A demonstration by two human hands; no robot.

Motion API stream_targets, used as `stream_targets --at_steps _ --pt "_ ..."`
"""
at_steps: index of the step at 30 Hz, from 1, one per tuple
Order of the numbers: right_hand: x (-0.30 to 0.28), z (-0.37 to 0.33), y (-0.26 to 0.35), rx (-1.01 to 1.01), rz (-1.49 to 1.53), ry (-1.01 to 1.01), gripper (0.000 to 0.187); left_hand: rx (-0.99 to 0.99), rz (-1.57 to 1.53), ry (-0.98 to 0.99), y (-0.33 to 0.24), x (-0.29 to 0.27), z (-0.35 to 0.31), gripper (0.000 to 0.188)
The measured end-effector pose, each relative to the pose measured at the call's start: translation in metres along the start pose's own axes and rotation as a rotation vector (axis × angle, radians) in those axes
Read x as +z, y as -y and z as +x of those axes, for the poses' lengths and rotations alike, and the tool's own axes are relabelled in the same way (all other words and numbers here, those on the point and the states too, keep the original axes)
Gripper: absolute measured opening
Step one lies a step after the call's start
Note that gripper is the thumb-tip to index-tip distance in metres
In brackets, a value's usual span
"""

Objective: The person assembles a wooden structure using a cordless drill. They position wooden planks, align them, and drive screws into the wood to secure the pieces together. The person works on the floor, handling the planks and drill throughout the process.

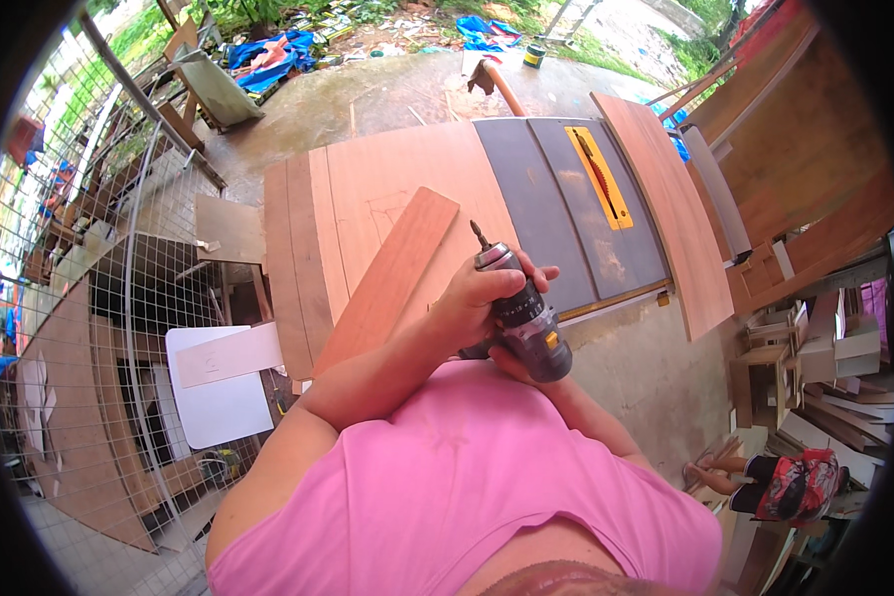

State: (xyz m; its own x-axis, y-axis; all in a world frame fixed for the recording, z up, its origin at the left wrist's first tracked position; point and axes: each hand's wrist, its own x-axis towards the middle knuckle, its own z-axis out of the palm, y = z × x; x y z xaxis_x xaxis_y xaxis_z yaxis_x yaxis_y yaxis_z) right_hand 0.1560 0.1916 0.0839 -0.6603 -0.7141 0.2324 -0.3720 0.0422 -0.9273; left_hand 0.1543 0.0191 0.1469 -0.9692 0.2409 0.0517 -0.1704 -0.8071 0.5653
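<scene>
In front of my chest I hold a cordless drill (528, 313), dark grey and black with a small yellow part. Its bit (479, 234) points up and away from me, toward the far side of the table. My left hand (475, 296) is closed around the collar and chuck end. Lower down, my right hand (512, 364) wraps the handle side, its fingers partly hidden by the drill body. Just beyond the hands, a reddish wooden board (399, 260) lies slantwise on the plywood tabletop (407, 159).
Right of the plywood is a grey table saw (538, 214) with a yellow insert (598, 179) and a blade slot. A long board (666, 209) lies along its right edge. Wire mesh (79, 328) stands at left. At lower right, a person (790, 485) is near stacked wood (844, 417).
</scene>
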Motion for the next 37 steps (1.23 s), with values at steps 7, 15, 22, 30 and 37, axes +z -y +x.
stream_targets --at_steps 7,15,22,30,37 --pt "0.001 -0.004 -0.006 0.087 0.026 0.069 0.045 -0.043 -0.037 -0.033 -0.003 -0.001 -0.003 0.016" --pt "0.004 -0.003 -0.001 0.185 -0.032 0.054 0.047 -0.071 0.019 -0.083 -0.004 0.006 -0.006 0.017" --pt "0.002 -0.004 0.000 0.099 0.070 0.067 0.045 -0.046 0.020 -0.038 -0.005 0.003 -0.007 0.018" --pt "0.002 0.001 0.004 0.018 0.090 0.022 0.036 -0.035 -0.006 0.007 -0.008 0.007 -0.010 0.022" --pt "0.002 0.002 0.008 -0.041 -0.202 0.022 0.052 0.014 0.108 0.025 -0.001 -0.002 -0.012 0.034"
